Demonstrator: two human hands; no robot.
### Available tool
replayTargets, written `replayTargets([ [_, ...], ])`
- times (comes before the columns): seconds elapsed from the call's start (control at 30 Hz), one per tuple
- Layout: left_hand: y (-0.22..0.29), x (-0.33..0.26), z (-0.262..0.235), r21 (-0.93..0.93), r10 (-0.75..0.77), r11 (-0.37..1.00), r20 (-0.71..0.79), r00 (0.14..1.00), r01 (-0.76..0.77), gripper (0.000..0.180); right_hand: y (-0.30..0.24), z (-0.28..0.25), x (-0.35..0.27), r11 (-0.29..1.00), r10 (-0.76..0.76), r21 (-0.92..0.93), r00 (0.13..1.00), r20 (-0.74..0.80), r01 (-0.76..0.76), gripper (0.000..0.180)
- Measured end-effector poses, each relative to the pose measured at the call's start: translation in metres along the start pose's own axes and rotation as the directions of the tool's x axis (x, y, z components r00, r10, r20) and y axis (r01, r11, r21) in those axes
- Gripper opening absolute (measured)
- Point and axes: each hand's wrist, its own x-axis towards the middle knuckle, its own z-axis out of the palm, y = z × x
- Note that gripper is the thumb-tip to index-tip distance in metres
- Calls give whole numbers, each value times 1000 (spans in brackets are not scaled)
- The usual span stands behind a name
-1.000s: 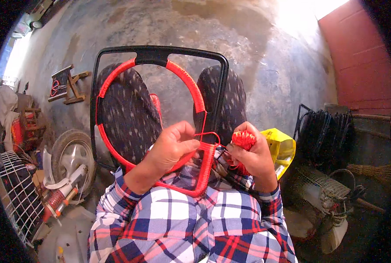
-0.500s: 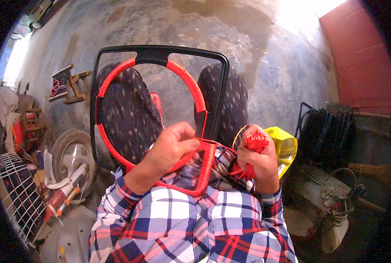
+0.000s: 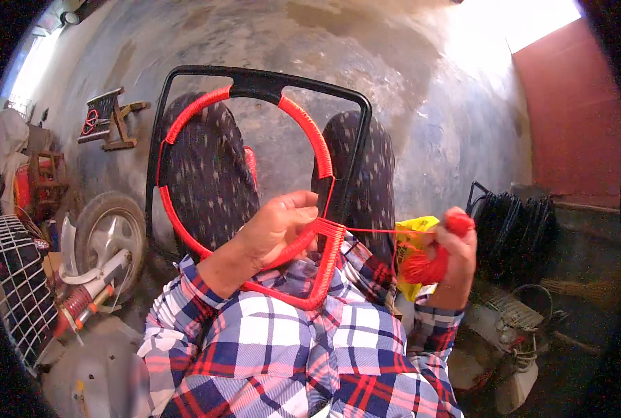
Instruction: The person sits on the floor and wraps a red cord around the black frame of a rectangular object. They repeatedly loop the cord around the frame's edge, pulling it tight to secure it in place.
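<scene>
Across my lap lies a black frame [image 3: 363, 153] with a ring inside it. Red cord is wound round much of the ring and the near right corner, while other stretches show bare black. My left hand [image 3: 282, 226] is closed round the ring by the wrapped corner [image 3: 330, 261]. My right hand [image 3: 456, 247], out to the right, grips a bundle of red cord [image 3: 425, 268]. A single strand [image 3: 373, 230] runs taut from the corner to this hand. Behind the bundle shows a yellow bag [image 3: 409, 233].
At the left are a small wooden stool [image 3: 119, 122], a wheel [image 3: 112, 240] and a white wire basket [image 3: 19, 289]. Several black frames [image 3: 516, 226] are stacked at the right, near a red wall panel [image 3: 568, 104]. Wire-guarded equipment [image 3: 523, 317] stands below them.
My right hand has moved outward to the right with the cord bundle, drawing the strand straight. The left hand keeps its hold on the ring. The view has shifted slightly.
</scene>
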Motion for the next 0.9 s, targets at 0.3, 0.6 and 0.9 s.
replayTargets([
  [0.3, -7, 6, -9, -39, 17, 999, 34, 999, -16, 26, -1, -207, 5, 758, -264, 562, 943, -202, 332, 11],
  [0.6, -3, 6, 1, -104, 202, 976, 126, 971, -189, 43, -10, 11, -34, 799, -81, -313, 608, 790, 513, 37],
  [0.9, -3, 4, 10, -144, 217, 969, 118, 969, -199, 48, 6, 85, -14, 669, 94, -653, 830, 549, 356, 98],
])
